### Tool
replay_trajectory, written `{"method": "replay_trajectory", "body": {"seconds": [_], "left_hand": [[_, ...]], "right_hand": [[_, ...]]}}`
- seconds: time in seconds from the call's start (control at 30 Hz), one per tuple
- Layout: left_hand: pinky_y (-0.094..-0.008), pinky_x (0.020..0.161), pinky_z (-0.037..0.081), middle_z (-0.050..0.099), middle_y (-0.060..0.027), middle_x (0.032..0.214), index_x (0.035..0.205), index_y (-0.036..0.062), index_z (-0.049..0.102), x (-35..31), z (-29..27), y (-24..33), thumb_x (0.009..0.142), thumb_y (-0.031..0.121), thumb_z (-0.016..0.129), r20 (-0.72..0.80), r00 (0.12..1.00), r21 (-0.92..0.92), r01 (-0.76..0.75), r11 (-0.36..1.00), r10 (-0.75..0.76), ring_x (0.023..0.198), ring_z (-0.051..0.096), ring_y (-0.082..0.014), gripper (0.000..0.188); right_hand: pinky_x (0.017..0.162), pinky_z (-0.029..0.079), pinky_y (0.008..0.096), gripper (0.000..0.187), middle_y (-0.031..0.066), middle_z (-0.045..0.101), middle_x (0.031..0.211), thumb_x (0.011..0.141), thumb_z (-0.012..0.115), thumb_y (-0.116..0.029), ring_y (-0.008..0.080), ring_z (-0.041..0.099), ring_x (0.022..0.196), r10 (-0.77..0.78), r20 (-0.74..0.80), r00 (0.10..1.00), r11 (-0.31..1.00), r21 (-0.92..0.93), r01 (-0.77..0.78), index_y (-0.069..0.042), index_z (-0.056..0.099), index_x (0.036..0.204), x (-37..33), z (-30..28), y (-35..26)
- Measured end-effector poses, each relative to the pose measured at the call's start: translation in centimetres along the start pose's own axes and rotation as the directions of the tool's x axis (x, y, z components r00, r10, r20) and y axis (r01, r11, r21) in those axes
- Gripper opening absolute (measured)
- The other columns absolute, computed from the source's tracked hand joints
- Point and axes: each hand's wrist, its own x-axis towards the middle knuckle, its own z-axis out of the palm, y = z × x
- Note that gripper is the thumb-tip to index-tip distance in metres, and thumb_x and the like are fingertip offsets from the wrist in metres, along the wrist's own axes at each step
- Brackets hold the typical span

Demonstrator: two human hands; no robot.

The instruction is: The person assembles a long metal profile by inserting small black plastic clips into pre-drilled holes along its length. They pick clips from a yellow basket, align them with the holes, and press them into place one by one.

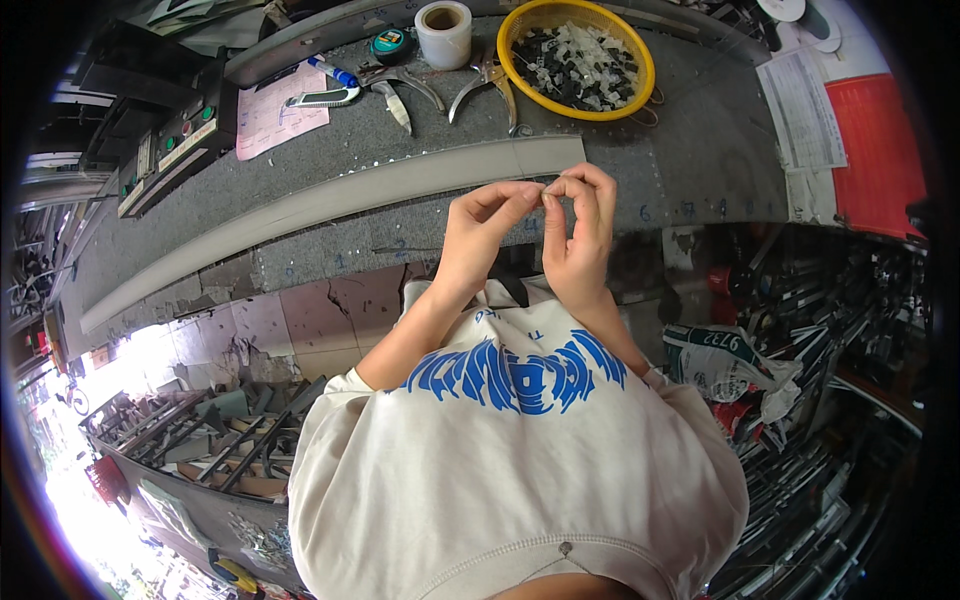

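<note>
My left hand (484,228) and my right hand (580,226) meet fingertip to fingertip above the front edge of the grey workbench (700,160). Thumb and forefinger of each are pinched together, and both pinches touch. Whatever lies between them is too small to make out. Just beyond my hands a long grey flat strip (330,212) runs along the bench, its right end behind my fingers. Farther back stands a yellow plastic basket (507,72) of small black and clear pieces (580,68).
Pliers (487,92), another pair of pliers (396,98), a utility knife (322,98), a marker (333,71), a tape measure (391,45) and a roll of clear film (444,48) lie at the back. A pink paper (275,125) is beside a button box (180,155). Scrap fills a bin (215,440) lower left.
</note>
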Motion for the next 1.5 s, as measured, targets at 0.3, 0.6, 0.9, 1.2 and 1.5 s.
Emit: {"method": "replay_trajectory", "body": {"seconds": [0.3, 0.6, 0.9, 1.2, 1.5], "left_hand": [[-0.0255, 0.089, 0.049, 0.072, -0.0087, 0.101, 0.105, -0.0031, 0.072, 0.4, -0.7, 1.1, 0.092, 0.013, 0.069, 0.101, 0.994, 0.199, -0.059, 0.978, 0.040, 0.096, 0.064, -0.0112, 0.021], [-0.0273, 0.090, 0.049, 0.072, -0.0098, 0.100, 0.103, -0.0044, 0.072, -0.4, 1.2, 0.8, 0.089, 0.008, 0.071, 0.024, 0.995, 0.110, -0.099, 0.989, 0.097, 0.098, 0.064, -0.0133, 0.019], [-0.0271, 0.089, 0.048, 0.072, -0.0093, 0.098, 0.095, -0.0042, 0.071, -0.8, 3.0, -0.2, 0.086, 0.007, 0.072, -0.161, 0.976, 0.107, -0.130, 0.986, 0.146, 0.095, 0.064, -0.0133, 0.014], [-0.0325, 0.087, 0.043, 0.073, -0.0014, 0.086, 0.084, 0.0099, 0.076, 0.5, 1.1, 0.8, 0.070, 0.005, 0.077, 0.037, 0.691, 0.782, -0.470, 0.409, 0.722, 0.083, 0.066, -0.0188, 0.015], [-0.0415, 0.101, 0.031, 0.072, 0.0059, 0.091, 0.087, 0.0151, 0.074, 0.3, 0.5, 1.6, 0.072, 0.010, 0.079, 0.253, 0.662, 0.846, -0.506, 0.171, 0.706, 0.088, 0.063, -0.0136, 0.016]], "right_hand": [[0.089, 0.041, 0.0385, 0.013, 0.0138, 0.051, 0.109, 0.091, 0.061, -0.003, 0.0293, 0.052, 0.100, -0.022, 0.076, 0.997, 1.000, 0.007, 0.022, -0.001, 0.056, 0.104, 0.6, -1.0, 0.2], [0.087, 0.043, 0.0368, 0.013, 0.0154, 0.048, 0.109, 0.090, 0.059, 0.001, 0.0287, 0.051, 0.100, -0.039, -0.004, 0.999, 0.999, 0.030, 0.039, 0.000, 0.054, 0.102, 0.8, -1.0, 0.0], [0.087, 0.043, 0.0358, 0.015, 0.0166, 0.046, 0.112, 0.090, 0.058, 0.001, 0.0279, 0.050, 0.100, 0.020, -0.037, 0.999, 0.997, 0.078, -0.017, 0.000, 0.052, 0.104, -0.2, -0.1, 0.1], [0.084, 0.046, 0.0334, 0.014, 0.0113, 0.067, 0.104, 0.083, 0.069, 0.000, 0.0241, 0.064, 0.095, -0.033, -0.002, 0.999, 0.999, -0.041, 0.033, -0.001, 0.068, 0.098, 1.3, -1.9, -1.0], [0.080, 0.048, 0.0331, 0.018, 0.0078, 0.071, 0.093, 0.074, 0.075, 0.003, 0.0238, 0.066, 0.086, -0.133, -0.009, 0.991, 0.979, -0.155, 0.130, -0.001, 0.070, 0.091, 1.8, -1.6, -0.7]]}}
